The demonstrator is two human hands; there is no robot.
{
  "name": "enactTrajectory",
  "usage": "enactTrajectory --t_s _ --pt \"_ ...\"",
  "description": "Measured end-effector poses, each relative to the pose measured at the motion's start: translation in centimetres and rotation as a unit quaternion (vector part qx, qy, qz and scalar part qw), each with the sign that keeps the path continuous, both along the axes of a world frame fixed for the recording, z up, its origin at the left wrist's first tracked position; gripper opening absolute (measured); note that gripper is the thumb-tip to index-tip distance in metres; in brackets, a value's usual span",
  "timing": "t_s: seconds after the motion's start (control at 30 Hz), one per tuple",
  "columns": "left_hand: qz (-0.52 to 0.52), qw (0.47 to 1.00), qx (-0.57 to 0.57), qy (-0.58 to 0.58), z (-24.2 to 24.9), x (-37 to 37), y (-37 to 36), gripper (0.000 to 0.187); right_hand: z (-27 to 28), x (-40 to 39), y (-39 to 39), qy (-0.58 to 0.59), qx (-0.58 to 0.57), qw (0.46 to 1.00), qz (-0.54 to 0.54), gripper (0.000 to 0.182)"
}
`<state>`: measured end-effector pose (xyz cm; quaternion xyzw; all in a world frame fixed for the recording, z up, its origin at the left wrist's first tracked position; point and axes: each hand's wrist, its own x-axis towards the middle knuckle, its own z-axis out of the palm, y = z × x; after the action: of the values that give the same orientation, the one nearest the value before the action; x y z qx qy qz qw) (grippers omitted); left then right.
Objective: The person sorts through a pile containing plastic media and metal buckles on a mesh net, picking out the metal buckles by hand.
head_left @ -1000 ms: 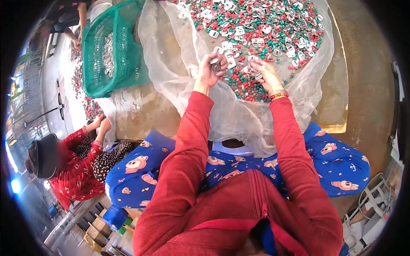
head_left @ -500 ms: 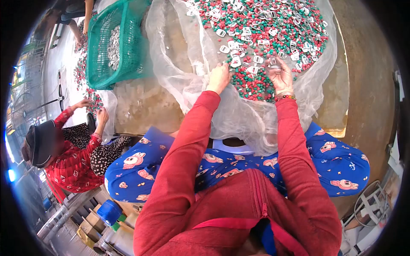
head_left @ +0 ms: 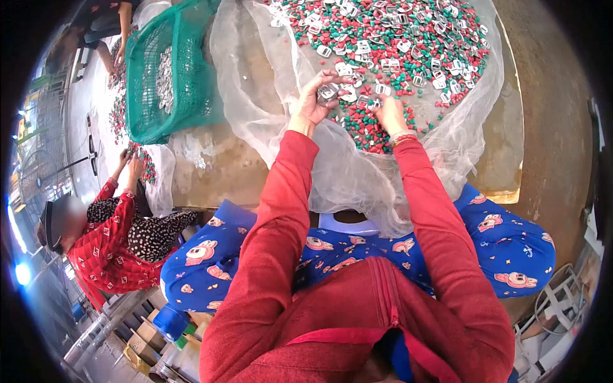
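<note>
Left hand [head_left: 314,101] clenched on a few metal buckles [head_left: 328,93]; right hand [head_left: 388,112] pinches one from the red-green pellet pile [head_left: 408,51] on mesh sheet [head_left: 357,172]. I judge sorting early: green basket [head_left: 167,70] part-filled, many buckles remain.

My left hand [head_left: 314,102] cups a few metal buckles [head_left: 328,93] above the mesh sheet [head_left: 332,166]; my right hand [head_left: 388,113] picks in the red-and-green pellet pile [head_left: 408,45]. A green basket [head_left: 167,70] sits left.
</note>
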<state>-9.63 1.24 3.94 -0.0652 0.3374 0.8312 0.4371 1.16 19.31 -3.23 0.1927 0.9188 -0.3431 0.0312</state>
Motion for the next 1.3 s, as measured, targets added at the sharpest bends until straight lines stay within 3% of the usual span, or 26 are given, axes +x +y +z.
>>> enactTrajectory --t_s 0.03,0.07,0.1,0.13,0.17,0.2,0.27,0.37,0.47,0.5,0.6,0.63,0.7,0.73,0.77,0.8,0.87,0.93,1.0,1.07,1.1,1.13,1.2,1.23,1.27,1.3 --pt "0.006 0.997 -0.069 0.023 -0.2 0.0 0.3 0.021 0.8 0.0 -0.2 -0.030 -0.027 0.999 0.005 0.035" --pt "-0.031 0.973 -0.208 0.095 -0.7 -0.1 0.9 0.023 0.7 0.1 -0.1 -0.020 -0.049 0.999 -0.006 0.034" --pt "-0.067 0.923 -0.342 0.165 -1.3 0.0 1.6 0.026 0.6 0.2 -0.1 -0.010 -0.071 0.997 -0.016 0.033" --pt "-0.099 0.848 -0.466 0.231 -2.1 0.1 2.2 0.028 0.5 0.2 -0.1 0.001 -0.094 0.995 -0.026 0.032" --pt "-0.152 0.636 -0.608 0.451 -3.5 0.5 2.5 0.035 1.6 0.3 -0.2 0.016 -0.141 0.986 -0.082 0.025" --pt "-0.163 0.562 -0.656 0.477 -5.2 1.3 2.7 0.037 2.7 0.3 0.2 -0.064 -0.316 0.929 -0.180 0.017" --pt "-0.129 0.486 -0.698 0.510 -5.1 2.6 3.2 0.038 1.4 1.0 1.5 0.022 -0.610 0.763 -0.215 0.018" --pt "-0.185 0.539 -0.647 0.506 -5.0 2.0 3.5 0.038 2.5 1.4 3.3 0.060 -0.752 0.612 -0.238 0.022" --pt "-0.180 0.740 -0.505 0.407 -1.4 1.7 3.5 0.035 5.2 1.5 4.8 0.046 -0.777 0.591 -0.211 0.020" --pt "-0.114 0.882 -0.339 0.308 -4.6 1.6 3.1 0.033 5.4 1.5 5.0 0.047 -0.775 0.589 -0.222 0.021" --pt "-0.145 0.927 -0.316 0.143 0.4 2.1 2.3 0.027 5.2 1.1 5.4 0.055 -0.796 0.571 -0.194 0.021" --pt "-0.136 0.932 -0.312 0.125 1.2 2.4 2.1 0.024 5.6 0.8 5.1 0.048 -0.785 0.593 -0.173 0.025" --pt "-0.108 0.973 -0.191 0.073 0.5 2.6 1.2 0.020 6.3 0.5 4.5 0.055 -0.772 0.610 -0.170 0.025" --pt "-0.091 0.986 -0.129 0.048 0.4 2.7 0.6 0.018 6.5 0.3 4.1 0.057 -0.767 0.617 -0.166 0.025" --pt "-0.011 0.991 -0.133 -0.031 1.6 3.6 1.1 0.021 6.8 0.0 3.2 0.077 -0.701 0.667 -0.240 0.029" --pt "-0.002 0.994 -0.110 -0.015 2.5 4.2 1.2 0.025 7.8 0.2 3.8 0.033 -0.718 0.672 -0.180 0.033" --pt "0.007 1.000 -0.019 -0.023 0.1 4.8 1.4 0.029 9.3 -1.1 2.2 0.078 -0.757 0.626 -0.171 0.036" --pt "0.048 0.998 0.015 -0.041 0.7 5.7 2.1 0.032 12.3 -2.1 0.5 0.088 -0.752 0.636 -0.147 0.038" --pt "0.079 0.996 0.028 -0.031 -0.3 6.1 2.8 0.034 13.4 -2.7 -1.1 0.116 -0.710 0.687 -0.107 0.036" --pt "0.164 0.977 0.079 -0.112 1.4 6.4 4.1 0.033 13.5 -3.1 -3.2 0.159 -0.543 0.822 -0.059 0.033" --pt "0.201 0.964 0.071 -0.157 1.4 6.8 4.2 0.033 14.1 -2.9 -3.9 0.172 -0.378 0.909 0.018 0.028" --pt "0.235 0.948 0.097 -0.190 -0.1 6.6 4.8 0.036 13.5 -2.9 -4.8 0.213 -0.265 0.938 0.073 0.023" --pt "0.240 0.946 0.190 -0.104 -0.8 7.1 5.3 0.035 14.4 -2.5 -6.6 0.209 -0.125 0.959 0.145 0.021" --pt "0.258 0.935 0.163 -0.179 -1.9 8.1 5.1 0.030 14.0 -2.4 -7.0 0.180 -0.083 0.965 0.174 0.018" --pt "0.279 0.917 0.134 -0.252 -2.6 9.0 4.9 0.026 13.7 -2.4 -7.4 0.223 -0.081 0.956 0.170 0.017" --pt "0.319 0.912 0.167 -0.195 -3.4 7.4 5.1 0.029 13.5 -2.5 -7.8 0.265 -0.079 0.946 0.166 0.016"
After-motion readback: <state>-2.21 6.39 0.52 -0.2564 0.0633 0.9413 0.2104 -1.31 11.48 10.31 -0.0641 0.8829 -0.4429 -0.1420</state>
